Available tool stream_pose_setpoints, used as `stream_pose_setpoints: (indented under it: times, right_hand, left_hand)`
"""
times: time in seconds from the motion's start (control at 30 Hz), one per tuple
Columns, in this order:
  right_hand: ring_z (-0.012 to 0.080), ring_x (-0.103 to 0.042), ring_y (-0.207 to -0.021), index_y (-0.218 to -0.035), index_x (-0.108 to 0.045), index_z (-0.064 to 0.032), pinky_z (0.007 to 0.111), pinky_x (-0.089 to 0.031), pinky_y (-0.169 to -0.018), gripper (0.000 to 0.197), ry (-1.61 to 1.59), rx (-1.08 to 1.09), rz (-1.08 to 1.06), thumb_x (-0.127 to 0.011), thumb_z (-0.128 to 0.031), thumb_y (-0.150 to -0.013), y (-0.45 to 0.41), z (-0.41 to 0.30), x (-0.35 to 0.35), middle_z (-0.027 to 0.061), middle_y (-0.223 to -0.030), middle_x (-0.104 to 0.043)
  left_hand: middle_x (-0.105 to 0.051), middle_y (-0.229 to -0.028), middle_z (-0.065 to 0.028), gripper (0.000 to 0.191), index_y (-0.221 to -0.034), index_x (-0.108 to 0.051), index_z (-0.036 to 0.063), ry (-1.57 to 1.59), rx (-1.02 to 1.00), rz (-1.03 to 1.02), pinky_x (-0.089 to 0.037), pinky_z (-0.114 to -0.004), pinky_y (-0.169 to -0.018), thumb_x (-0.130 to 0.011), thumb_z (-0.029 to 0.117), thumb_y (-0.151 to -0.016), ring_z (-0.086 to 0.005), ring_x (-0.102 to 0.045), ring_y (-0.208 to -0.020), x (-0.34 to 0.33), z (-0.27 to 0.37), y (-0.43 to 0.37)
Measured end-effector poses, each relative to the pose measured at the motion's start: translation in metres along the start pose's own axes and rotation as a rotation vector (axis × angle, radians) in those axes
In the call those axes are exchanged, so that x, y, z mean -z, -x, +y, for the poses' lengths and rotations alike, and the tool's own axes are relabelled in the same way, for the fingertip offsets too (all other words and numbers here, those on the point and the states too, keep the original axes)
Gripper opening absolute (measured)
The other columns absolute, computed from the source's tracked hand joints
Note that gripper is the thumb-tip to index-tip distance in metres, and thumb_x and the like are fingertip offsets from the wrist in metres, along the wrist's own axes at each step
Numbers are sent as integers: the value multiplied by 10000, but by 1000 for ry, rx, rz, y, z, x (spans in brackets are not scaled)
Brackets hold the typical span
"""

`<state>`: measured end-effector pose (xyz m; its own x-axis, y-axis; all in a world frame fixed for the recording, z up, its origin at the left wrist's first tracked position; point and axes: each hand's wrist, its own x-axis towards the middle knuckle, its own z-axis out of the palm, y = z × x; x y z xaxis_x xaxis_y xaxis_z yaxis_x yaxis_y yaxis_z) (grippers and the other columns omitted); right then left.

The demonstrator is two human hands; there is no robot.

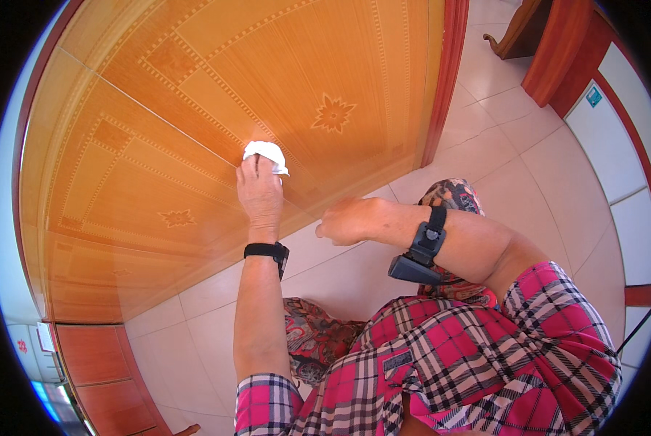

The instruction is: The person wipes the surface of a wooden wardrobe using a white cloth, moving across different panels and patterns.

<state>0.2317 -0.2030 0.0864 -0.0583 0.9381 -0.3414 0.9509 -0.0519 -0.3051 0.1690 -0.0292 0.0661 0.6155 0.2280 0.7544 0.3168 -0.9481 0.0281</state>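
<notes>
Large glossy wood-grain panels (pixel 282 98) with inlaid borders and star-shaped flower patterns stand before me. My left hand (pixel 260 185) presses a folded white cloth (pixel 266 152) against them, near the seam between two panels. The fingers lie over the cloth and partly hide it. My right hand (pixel 343 220) is bent in with curled fingers, low beside the panels and above the floor; its palm side is hidden, and whether it holds anything cannot be seen. Black straps sit on the left wrist and right forearm, the right one bearing a dark device (pixel 421 253).
Pale floor tiles (pixel 521 180) lie below and to the right. A red wooden edge (pixel 448 82) bounds the panels. Dark wooden furniture with a curved foot (pixel 502 46) stands at upper right, white-and-red cabinet panels (pixel 603 141) at right, reddish drawer fronts (pixel 94 354) at lower left.
</notes>
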Motion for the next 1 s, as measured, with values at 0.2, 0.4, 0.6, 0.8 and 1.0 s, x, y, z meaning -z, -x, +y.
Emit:
stream_pose_setpoints:
  times: [0.2, 0.4, 0.6, 0.8, 1.0]
  right_hand:
    - [333, -607, -926, -951, -662, -29, 430, -502, -748, 242, 50, 39, -21, -501, -59, -773, 0, -6, 3, 174, -968, -637]
    - [346, -613, -850, -927, -636, -29, 444, -489, -715, 219, 71, 55, 48, -530, -88, -744, -2, 1, -5, 177, -841, -638]
    - [345, -607, -868, -935, -632, -38, 448, -484, -726, 211, 50, 28, 40, -547, -121, -761, 1, 2, -3, 169, -865, -638]
    - [350, -608, -874, -931, -640, -24, 447, -490, -724, 209, 34, 24, 49, -539, -93, -761, -3, 5, -6, 178, -894, -638]
    - [351, -607, -826, -915, -624, -35, 454, -479, -704, 197, 41, 58, 82, -572, -141, -759, -2, 9, -8, 172, -834, -636]
  left_hand:
    - [-529, -971, -92, 254, -941, -572, 83, -59, -55, -34, -457, -387, -759, -622, 38, -696, -281, -528, -875, 10, -4, -8]
    - [-544, -930, -110, 241, -968, -585, 56, -47, 130, 270, -452, -390, -766, -604, 40, -728, -286, -528, -907, 39, -32, -28]
    - [-575, -992, -136, 223, -1035, -599, -2, 12, 569, 559, -471, -351, -753, -576, 64, -823, -274, -550, -919, 68, -76, -30]
    - [-570, -1063, -144, 338, -1137, -506, -55, 739, 858, 750, -478, -321, -774, -482, -66, -801, -246, -573, -931, 75, -96, -24]
    - [-525, -1103, -143, 354, -1147, -498, -28, 492, 698, 597, -439, -336, -844, -497, -70, -795, -253, -537, -982, 62, -70, -34]
